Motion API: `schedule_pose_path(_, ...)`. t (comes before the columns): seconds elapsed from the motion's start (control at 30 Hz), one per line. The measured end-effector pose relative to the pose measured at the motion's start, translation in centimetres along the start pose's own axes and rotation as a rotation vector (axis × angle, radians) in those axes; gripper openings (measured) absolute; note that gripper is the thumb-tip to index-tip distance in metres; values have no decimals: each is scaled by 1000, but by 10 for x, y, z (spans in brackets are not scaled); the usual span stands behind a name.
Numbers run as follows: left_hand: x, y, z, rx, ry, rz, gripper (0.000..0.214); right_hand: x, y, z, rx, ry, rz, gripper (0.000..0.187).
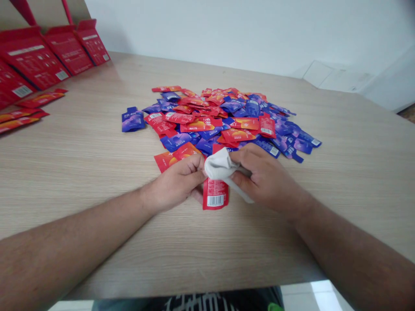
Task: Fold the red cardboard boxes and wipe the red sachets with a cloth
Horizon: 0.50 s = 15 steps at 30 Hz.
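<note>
My left hand [181,179] is closed on the left edge of a red sachet [215,196], whose barcode side faces up. A folded white cloth [218,164] is pinched in my right hand [261,177] and covers the sachet's middle. The sachet's upper end shows just beyond the cloth. Past my hands lies a heaped pile of red-orange sachets [201,124] and blue-purple sachets [177,141]. Two orange sachets [167,160] lie close to my left fingers.
Red cardboard boxes [35,58] with raised flaps stand along the table's left side. Several red-orange sachets [19,119] lie in front of them. One blue sachet [132,120] sits apart, left of the pile. A white wall [227,34] rises behind the wooden table [129,259].
</note>
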State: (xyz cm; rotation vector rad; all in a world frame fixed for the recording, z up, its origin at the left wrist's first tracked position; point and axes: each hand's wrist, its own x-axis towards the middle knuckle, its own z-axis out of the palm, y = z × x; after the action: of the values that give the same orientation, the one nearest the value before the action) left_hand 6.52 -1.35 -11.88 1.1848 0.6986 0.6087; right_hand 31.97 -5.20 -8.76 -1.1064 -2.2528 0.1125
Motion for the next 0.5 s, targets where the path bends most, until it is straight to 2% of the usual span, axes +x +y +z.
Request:
schedule_pose_path(0.07, 0, -1, 0, 3, -3, -7, 41, 0, -1, 0, 15, -19, -25, 22)
schedule_pose_path(0.2, 1, -2, -1, -43, 6, 9, 41, 0, -2, 0, -11, 39, 44, 22)
schedule_pose_path(0.37, 1, 0, 0, -31, 5, 10, 41, 0, -4, 1, 55, -72, -38, 21)
schedule_pose_path(0.5, 2, 0, 0, -67, 9, 6, 44, 0, 1, 1, -10, 28, 43, 21)
